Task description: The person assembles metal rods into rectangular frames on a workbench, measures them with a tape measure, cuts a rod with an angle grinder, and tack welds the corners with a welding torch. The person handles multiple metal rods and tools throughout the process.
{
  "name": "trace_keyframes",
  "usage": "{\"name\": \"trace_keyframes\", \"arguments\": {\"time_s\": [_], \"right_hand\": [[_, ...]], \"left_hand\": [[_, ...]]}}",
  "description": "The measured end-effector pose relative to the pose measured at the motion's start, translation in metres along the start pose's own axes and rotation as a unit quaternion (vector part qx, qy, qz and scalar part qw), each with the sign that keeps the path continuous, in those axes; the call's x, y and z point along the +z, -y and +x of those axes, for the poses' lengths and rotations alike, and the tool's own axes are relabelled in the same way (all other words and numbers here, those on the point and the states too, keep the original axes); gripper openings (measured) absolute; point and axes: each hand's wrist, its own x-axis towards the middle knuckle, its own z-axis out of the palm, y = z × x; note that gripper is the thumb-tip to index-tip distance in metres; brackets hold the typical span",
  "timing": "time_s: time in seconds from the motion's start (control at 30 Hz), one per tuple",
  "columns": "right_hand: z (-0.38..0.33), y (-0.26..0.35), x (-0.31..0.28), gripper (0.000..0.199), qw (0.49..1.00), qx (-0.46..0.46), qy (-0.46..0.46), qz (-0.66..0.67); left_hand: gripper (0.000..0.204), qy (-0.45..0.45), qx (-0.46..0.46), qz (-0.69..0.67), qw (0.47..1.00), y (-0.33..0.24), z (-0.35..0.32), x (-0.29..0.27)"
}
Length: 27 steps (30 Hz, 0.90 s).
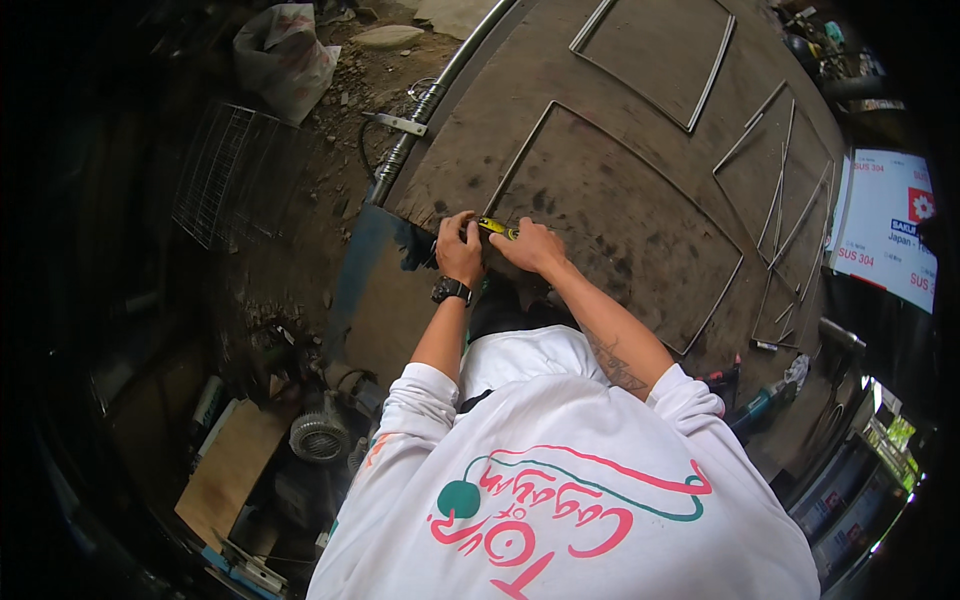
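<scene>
My right hand [535, 246] is closed around a small yellow and black tape measure [497, 228] near the table's front edge. Just left of it, my left hand [459, 250] has its fingers bent together by the tape measure's end; what they pinch is too small to make out. A black watch [451, 290] is on my left wrist. Beside my fingertips ends one side of a thin metal rod frame [612, 138], which lies flat on the brown work table [590, 235] and reaches away to the right.
Another rod frame [655, 95] lies at the table's far side, and several loose bent rods [778, 200] lie to the right. A metal bar with a spring [405, 150] runs along the left edge. A teal power tool [758, 405] sits at right, a motor [320, 437] at lower left.
</scene>
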Motion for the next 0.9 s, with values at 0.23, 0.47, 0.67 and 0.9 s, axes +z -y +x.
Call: {"name": "trace_keyframes", "arguments": {"time_s": [0.23, 0.47, 0.67, 0.9], "right_hand": [[-0.001, -0.001, -0.002, 0.082, 0.999, 0.002, 0.007, 0.036], [-0.007, -0.012, -0.003, 0.080, 1.000, -0.016, -0.019, 0.018], [-0.032, -0.084, -0.024, 0.077, 0.999, -0.023, -0.026, 0.008], [-0.068, -0.134, -0.043, 0.073, 0.984, -0.068, -0.044, 0.158]], "left_hand": [[0.038, 0.236, 0.127, 0.085, 0.960, -0.013, 0.068, -0.011], [0.040, 0.319, 0.216, 0.203, 0.900, -0.027, 0.091, -0.015], [0.032, 0.318, 0.200, 0.190, 0.907, -0.022, 0.095, -0.010], [0.035, 0.379, -0.065, -0.189, 0.904, -0.069, 0.016, 0.015]]}}
